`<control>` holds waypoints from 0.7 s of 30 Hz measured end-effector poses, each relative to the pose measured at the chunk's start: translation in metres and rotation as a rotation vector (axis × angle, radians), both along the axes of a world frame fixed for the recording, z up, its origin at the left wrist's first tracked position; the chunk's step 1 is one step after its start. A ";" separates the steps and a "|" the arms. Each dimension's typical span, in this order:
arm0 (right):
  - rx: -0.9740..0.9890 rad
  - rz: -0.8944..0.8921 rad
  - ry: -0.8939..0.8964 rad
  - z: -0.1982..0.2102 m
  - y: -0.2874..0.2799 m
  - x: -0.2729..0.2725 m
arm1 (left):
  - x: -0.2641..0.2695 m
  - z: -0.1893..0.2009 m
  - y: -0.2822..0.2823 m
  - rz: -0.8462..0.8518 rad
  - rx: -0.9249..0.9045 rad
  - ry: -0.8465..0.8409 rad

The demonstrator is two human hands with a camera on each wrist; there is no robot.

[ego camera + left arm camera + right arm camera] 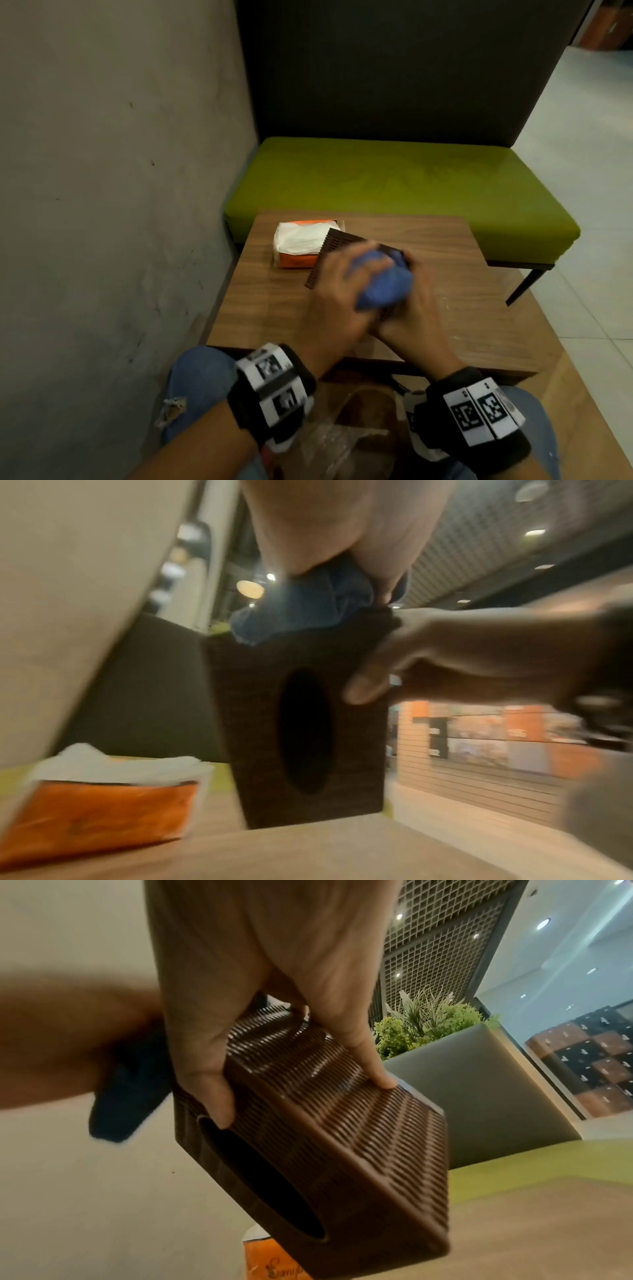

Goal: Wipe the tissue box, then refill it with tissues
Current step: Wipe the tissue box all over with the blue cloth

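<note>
A dark brown ribbed tissue box with an oval slot is held tilted over the wooden table. My right hand grips the tissue box from its right side, thumb by the slot and fingers across the ribbed face. My left hand clutches a bunched blue cloth and presses it on the box's upper side. The cloth hides that side of the box. An orange pack of white tissues lies behind the box at the table's far left.
A green bench seat with a dark backrest stands beyond the table. A grey wall runs along the left. My knees in jeans are under the near edge. Crumpled clear plastic lies on my lap.
</note>
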State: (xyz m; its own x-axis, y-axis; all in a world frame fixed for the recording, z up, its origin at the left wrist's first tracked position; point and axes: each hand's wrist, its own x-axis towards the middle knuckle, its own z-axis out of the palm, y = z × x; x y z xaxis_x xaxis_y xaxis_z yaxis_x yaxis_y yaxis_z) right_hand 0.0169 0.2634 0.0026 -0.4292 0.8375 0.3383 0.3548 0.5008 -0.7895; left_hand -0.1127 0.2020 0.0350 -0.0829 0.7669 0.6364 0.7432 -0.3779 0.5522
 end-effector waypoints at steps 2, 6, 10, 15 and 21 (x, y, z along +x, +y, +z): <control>-0.048 0.037 -0.017 0.001 -0.004 -0.001 | 0.012 0.003 -0.002 -0.116 -0.002 0.137; 0.127 0.033 0.010 0.000 -0.015 0.001 | -0.032 0.007 0.032 0.243 -0.113 -0.285; 0.150 0.043 0.035 -0.006 -0.019 -0.006 | -0.015 0.003 0.024 0.119 -0.085 -0.188; 0.035 0.078 0.051 -0.009 -0.020 -0.005 | -0.015 -0.006 0.014 -0.094 -0.071 0.016; -0.065 0.088 0.150 0.003 -0.017 0.013 | -0.084 -0.030 0.011 0.204 -0.343 -0.408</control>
State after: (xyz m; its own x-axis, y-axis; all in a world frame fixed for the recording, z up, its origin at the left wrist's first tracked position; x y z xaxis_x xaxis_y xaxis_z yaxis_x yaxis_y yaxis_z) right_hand 0.0295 0.2466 0.0060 -0.4505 0.8210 0.3508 0.1872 0.4711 -0.8620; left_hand -0.1965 0.2131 0.0046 -0.4379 0.8666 0.2395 0.4829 0.0020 0.8757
